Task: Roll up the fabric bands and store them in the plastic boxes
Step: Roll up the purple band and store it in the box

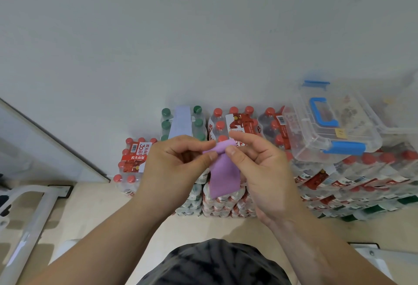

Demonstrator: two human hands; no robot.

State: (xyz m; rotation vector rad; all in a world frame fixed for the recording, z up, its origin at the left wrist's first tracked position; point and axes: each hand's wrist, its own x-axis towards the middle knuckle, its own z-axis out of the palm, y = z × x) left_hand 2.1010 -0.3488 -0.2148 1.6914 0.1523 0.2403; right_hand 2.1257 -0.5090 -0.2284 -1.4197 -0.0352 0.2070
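Reaching both forearms forward and inward, hands nearly meeting; pinching the rolled top of the purple band between thumb and forefinger of the left hand and the right hand, remaining fingers curling loosely.

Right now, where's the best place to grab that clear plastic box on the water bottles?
Probably the blue handle atop the clear plastic box, reached from above: it lies mid-lid, facing up and uncovered, while the box rests on bottle packs.

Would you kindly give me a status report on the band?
Left hand, right hand: both pinching purple band at its rolled top. Tail hangs free. Plastic box, lid on, atop bottle packs at right. Nothing in the way.
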